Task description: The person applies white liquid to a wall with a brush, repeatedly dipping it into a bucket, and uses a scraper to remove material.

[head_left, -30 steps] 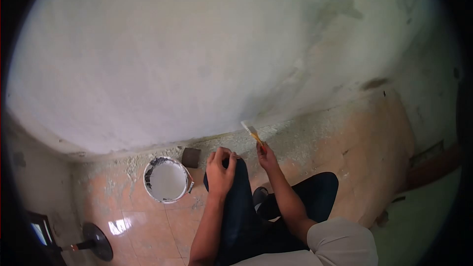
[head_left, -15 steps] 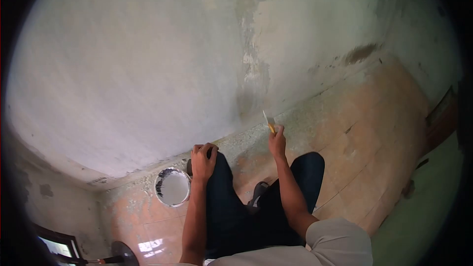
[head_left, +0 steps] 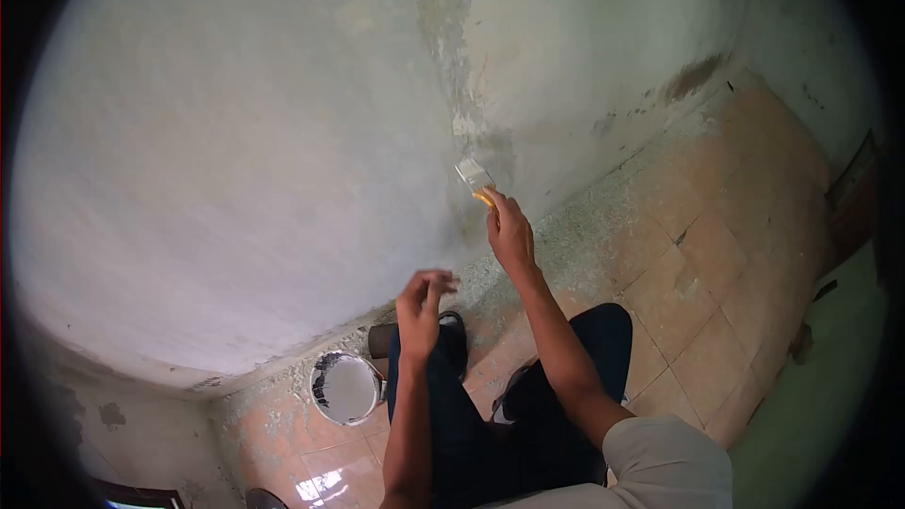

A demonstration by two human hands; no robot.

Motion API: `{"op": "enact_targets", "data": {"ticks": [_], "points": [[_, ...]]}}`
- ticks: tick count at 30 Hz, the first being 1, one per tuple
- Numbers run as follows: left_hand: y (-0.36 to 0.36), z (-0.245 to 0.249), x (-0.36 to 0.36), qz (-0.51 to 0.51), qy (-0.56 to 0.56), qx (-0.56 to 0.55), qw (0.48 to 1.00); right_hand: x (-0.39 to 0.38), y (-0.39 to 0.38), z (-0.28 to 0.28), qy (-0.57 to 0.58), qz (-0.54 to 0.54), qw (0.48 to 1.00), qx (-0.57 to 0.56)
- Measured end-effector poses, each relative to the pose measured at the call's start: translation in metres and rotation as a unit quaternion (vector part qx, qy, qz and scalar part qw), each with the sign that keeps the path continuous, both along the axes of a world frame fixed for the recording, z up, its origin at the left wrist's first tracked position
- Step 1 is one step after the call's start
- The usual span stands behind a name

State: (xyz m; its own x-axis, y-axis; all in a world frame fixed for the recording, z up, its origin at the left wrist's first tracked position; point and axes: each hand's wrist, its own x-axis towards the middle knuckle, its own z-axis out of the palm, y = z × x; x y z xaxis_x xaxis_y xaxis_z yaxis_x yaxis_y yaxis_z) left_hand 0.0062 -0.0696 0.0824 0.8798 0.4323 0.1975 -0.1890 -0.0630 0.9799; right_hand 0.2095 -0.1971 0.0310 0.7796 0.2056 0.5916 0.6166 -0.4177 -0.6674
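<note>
My right hand is closed around the yellow handle of a putty knife. The wide, pale blade is right at the wall, beside a strip of rough, flaking patches. Above my left knee, my left hand is raised with loosely bent fingers, a little blurred, and nothing shows in it. Lower left of that hand, a round bucket with a dark-smeared rim holds a white, paste-like or liquid material.
A dark cylindrical object stands between the bucket and my left foot. Pale flakes litter the tiled floor along the wall's base. A brown-edged opening lies at the far right.
My right hand has moved up and left, bringing the putty knife to the wall. The left hand has lifted off my knee and shifted right. The view has tilted slightly.
</note>
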Motion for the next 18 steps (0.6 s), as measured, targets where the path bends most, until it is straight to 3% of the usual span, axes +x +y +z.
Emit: {"op": "enact_targets", "data": {"ticks": [3,5,7,8,11,13,14,17,18], "points": [[0.021,-0.001,0.063,0.035,-0.056,0.014,0.998,0.02,0.022,0.024,-0.016,0.017,0.999,0.029],[0.035,-0.04,0.095,0.049,-0.076,-0.002,0.996,0.035,0.04,0.012,-0.024,0.018,0.999,0.02],[0.041,-0.097,0.112,0.137,0.035,-0.06,0.988,0.052,0.056,-0.013,-0.037,0.014,0.999,0.01],[0.04,-0.12,0.12,0.204,0.031,-0.146,0.967,0.06,0.065,-0.047,-0.034,0.006,0.999,-0.012],[0.041,-0.092,0.128,0.189,-0.005,-0.228,0.955,0.057,0.068,-0.152,0.06,-0.027,0.994,-0.082],[0.05,-0.091,0.137,0.198,-0.025,-0.19,0.961,0.048,0.061,-0.208,0.136,-0.045,0.976,-0.166],[0.05,-0.093,0.139,0.207,-0.04,-0.157,0.965,0.05,0.061,-0.218,0.134,-0.044,0.975,-0.171],[0.051,-0.098,0.144,0.232,-0.032,-0.197,0.952,0.061,0.057,-0.211,0.129,-0.033,0.975,-0.179],[0.05,-0.1,0.145,0.238,-0.032,-0.205,0.949,0.071,0.059,-0.179,0.084,-0.016,0.983,-0.162]]}}
